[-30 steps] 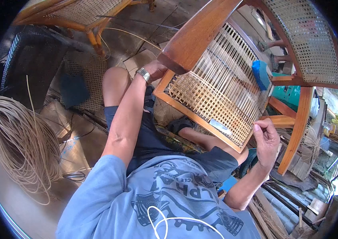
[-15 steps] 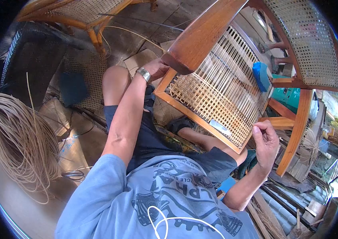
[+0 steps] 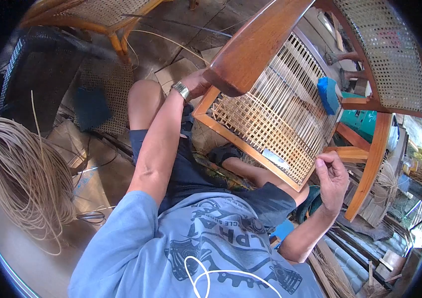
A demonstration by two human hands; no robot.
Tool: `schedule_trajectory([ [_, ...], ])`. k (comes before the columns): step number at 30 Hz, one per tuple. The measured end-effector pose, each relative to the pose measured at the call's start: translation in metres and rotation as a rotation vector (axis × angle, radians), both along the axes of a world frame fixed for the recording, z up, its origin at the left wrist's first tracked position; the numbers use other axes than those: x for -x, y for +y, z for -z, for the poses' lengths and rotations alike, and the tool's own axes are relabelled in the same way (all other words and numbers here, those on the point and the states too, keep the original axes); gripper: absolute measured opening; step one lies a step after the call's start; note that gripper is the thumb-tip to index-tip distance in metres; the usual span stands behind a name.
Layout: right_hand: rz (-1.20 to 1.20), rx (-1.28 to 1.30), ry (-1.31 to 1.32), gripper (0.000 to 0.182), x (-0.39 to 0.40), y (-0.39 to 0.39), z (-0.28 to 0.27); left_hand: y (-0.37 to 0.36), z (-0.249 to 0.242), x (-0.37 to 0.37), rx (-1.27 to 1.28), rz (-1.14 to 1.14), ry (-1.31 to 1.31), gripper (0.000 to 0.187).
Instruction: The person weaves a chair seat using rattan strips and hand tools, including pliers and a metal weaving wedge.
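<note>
Left hand (image 3: 197, 84) is gripping the frame (image 3: 236, 144), right hand (image 3: 331, 176) is pinching a strand (image 3: 315, 160); near weave (image 3: 265, 124) is looking done, far part waiting

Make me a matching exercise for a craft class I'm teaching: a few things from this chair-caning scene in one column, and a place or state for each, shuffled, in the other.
Things:
1. cane coil
2. blue brush
3. wristwatch
4. right hand

Places or states:
A. on the left arm, by the chair frame
B. pinching a thin strand at the woven seat's edge
C. lying loose on the floor at far left
D. resting at the far side of the seat

Pairs: 1-C, 2-D, 3-A, 4-B
</note>
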State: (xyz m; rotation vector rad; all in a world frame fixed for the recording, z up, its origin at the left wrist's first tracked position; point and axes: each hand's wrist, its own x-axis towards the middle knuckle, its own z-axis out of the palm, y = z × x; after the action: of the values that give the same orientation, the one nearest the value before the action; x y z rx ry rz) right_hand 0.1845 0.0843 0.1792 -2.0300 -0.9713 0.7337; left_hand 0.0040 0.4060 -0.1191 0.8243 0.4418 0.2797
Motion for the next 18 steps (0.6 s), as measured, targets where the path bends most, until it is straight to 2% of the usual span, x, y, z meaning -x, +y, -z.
schedule_trajectory([
  [4,0.012,-0.005,0.012,0.006,-0.001,-0.003,0.002,0.002,0.008,-0.005,0.089,0.087,0.022,0.048],
  [8,0.004,-0.003,0.011,0.006,-0.003,-0.005,0.006,0.005,0.004,-0.004,-0.006,0.133,0.093,0.046],
  [11,-0.009,0.004,0.004,0.006,-0.005,-0.007,0.008,0.0,0.007,-0.008,-0.113,0.025,0.13,0.051],
  [13,-0.018,0.005,-0.004,0.005,-0.007,-0.008,0.008,0.001,0.032,-0.019,0.127,-0.009,-0.107,0.062],
  [18,-0.013,-0.027,0.018,0.005,-0.008,-0.007,0.004,-0.006,0.022,-0.011,0.089,-0.043,0.006,0.073],
])
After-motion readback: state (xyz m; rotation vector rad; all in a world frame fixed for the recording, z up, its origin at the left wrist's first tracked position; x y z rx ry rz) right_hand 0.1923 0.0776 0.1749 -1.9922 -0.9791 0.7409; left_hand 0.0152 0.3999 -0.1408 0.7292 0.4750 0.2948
